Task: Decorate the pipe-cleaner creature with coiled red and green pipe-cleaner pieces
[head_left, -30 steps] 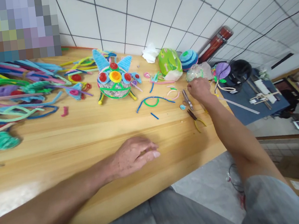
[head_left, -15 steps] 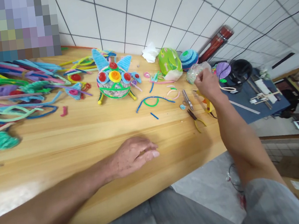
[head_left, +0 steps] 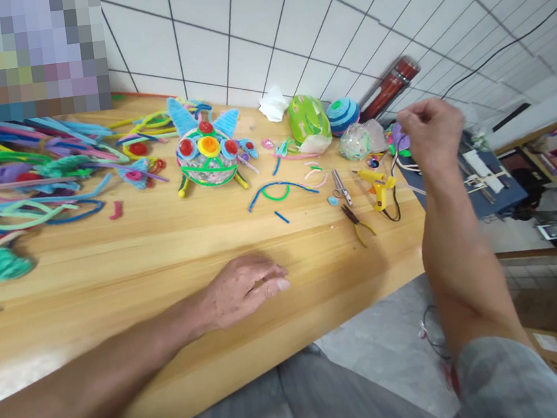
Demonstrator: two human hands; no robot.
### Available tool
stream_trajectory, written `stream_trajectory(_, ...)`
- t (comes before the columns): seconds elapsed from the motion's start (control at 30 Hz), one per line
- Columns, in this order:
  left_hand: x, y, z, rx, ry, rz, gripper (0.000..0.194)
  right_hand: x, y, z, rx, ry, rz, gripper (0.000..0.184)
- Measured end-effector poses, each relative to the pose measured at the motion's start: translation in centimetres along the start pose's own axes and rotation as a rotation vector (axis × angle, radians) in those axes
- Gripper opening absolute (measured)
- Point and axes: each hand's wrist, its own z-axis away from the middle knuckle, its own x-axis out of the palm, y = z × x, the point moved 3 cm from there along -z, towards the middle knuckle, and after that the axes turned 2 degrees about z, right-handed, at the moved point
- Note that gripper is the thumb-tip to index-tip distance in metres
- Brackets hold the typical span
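My left hand (head_left: pixel 247 288) rests on the bare wood, fingers loosely curved, thumb apart, holding nothing. To the right, my right hand (head_left: pixel 434 129) is raised with fingers pinched together; whatever it may hold is hidden. Just left of its fingertips is a purple flower-like piece (head_left: pixel 398 137). Below it lies a yellow glue gun (head_left: pixel 382 190) with its black cord. Nearby are pliers (head_left: pixel 357 225), scissors (head_left: pixel 341 187) and a clear plastic ball (head_left: pixel 355 142). Further left stands a pipe-cleaner creature (head_left: pixel 207 151) with blue ears and red and orange discs.
Many coloured pipe cleaners (head_left: pixel 28 180) cover the table's left side. Along the tiled wall are crumpled tissue (head_left: pixel 272 104), a green package (head_left: pixel 309 121), a blue striped ball (head_left: pixel 343 116) and a red flask (head_left: pixel 392 85). A blue work surface (head_left: pixel 496 199) adjoins on the right.
My right hand has moved right, away from the clear ball, uncovering the glue gun. My left hand stays on the table. The view has shifted slightly.
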Motion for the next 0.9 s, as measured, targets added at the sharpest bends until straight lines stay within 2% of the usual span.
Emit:
stream_trajectory(0.1,0.1,-0.1,0.0,-0.007,0.002,0.003,0.055,-1.7,0.5,-2.0,-0.032,0.113,0.05,0.009)
stream_trajectory(0.2,0.2,-0.2,0.1,-0.007,0.009,0.011,0.05,-3.1,0.2,-3.2,-0.091,0.157,0.013,0.012)
stream_trajectory(0.3,0.3,-0.4,0.1,-0.008,0.003,0.022,0.049,-3.7,-1.2,-2.4,-0.103,0.139,-0.059,0.013)
stream_trajectory(0.4,0.4,-0.6,0.1,-0.007,-0.005,0.036,0.05,-3.3,-2.8,-0.3,-0.048,0.079,0.0,0.012)
stream_trajectory(0.5,0.4,-0.6,0.1,-0.009,-0.006,0.043,0.05,-1.8,-3.4,1.7,-0.027,-0.076,0.085,0.012)
stream_trajectory(0.63,0.1,-0.3,0.1,-0.023,-0.006,0.047,0.051,1.8,-2.2,3.0,-0.074,-0.32,0.197,0.017)
stream_trajectory(0.77,0.0,-0.2,0.0,-0.028,-0.008,0.053,0.053,5.1,-0.2,3.6,-0.057,-0.433,0.409,0.032)
stream_trajectory(0.9,0.1,-0.2,0.0,-0.025,0.005,0.058,0.054,6.9,0.4,4.2,-0.084,-0.499,0.577,0.044)
